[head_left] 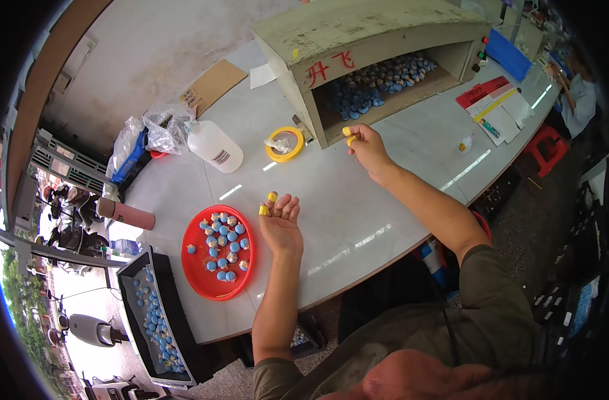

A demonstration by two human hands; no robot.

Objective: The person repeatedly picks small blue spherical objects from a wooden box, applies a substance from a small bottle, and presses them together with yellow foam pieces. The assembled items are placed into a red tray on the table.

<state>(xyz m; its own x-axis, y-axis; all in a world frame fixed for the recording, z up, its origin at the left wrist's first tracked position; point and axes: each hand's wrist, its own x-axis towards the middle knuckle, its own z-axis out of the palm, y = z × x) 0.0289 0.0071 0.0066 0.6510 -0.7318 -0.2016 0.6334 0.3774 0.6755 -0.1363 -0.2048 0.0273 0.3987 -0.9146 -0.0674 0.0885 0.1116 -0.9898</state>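
My left hand (282,227) is palm up over the table, right of a round red tray (199,283). Its fingers are loosely curled and apart, with nothing visible in them. Yellow covers wrap its thumb and one fingertip. In the tray lie several small round blue pieces (222,241) with pale, beige parts. My right hand (370,150) hovers before the opening of a greenish metal box (378,33), its yellow-covered thumb and finger curled close together. Whether anything small is between them cannot be made out. Many blue pieces (378,83) are massed inside the box.
A black bin (183,293) of blue pieces stands left of the tray. Behind are a pink bottle (131,215), a white plastic bottle (214,147) and a yellow tape roll (288,157). Papers (494,107) and a small bottle (466,143) lie right; another person (578,100) sits beyond.
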